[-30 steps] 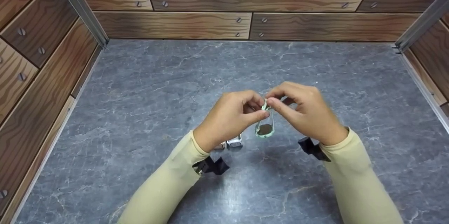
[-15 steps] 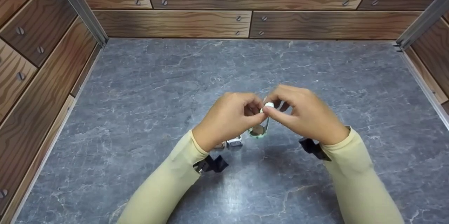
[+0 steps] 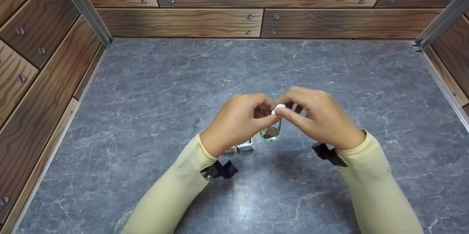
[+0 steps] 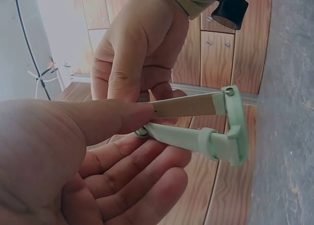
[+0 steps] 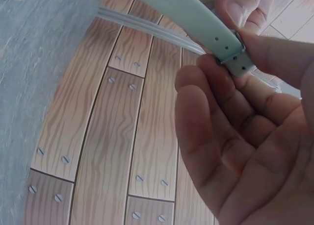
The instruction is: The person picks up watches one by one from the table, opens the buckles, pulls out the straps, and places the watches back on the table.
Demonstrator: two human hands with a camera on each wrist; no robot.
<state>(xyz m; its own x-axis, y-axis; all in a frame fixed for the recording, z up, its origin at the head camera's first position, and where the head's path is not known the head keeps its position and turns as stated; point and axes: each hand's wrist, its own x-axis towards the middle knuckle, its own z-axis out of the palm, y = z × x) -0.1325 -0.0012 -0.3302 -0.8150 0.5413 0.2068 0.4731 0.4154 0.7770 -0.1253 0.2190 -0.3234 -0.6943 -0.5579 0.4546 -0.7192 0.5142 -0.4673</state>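
A mint-green wristwatch [image 3: 271, 133] hangs from both hands above the table, its case lowest in the head view. In the left wrist view its strap makes a loop, with a keeper band [image 4: 208, 143] near the case. My left hand [image 3: 243, 118] pinches the strap by the buckle between thumb and fingers. Opposite it, my right hand [image 3: 315, 115] pinches the strap's end. The right wrist view shows the metal buckle [image 5: 234, 56] lying across the holed strap [image 5: 216, 34], the strap's tip sticking out past it.
A white watch [image 3: 246, 146] lies on the grey marbled table [image 3: 165, 80] below the left wrist. Beside it a brownish watch [image 3: 230, 150] is partly hidden by that wrist. Wood-patterned walls [image 3: 205, 23] enclose the back and sides.
The right fingers have come closer to the left ones on the strap, and a pale part of it now shows between them. The watch case has shifted slightly left.
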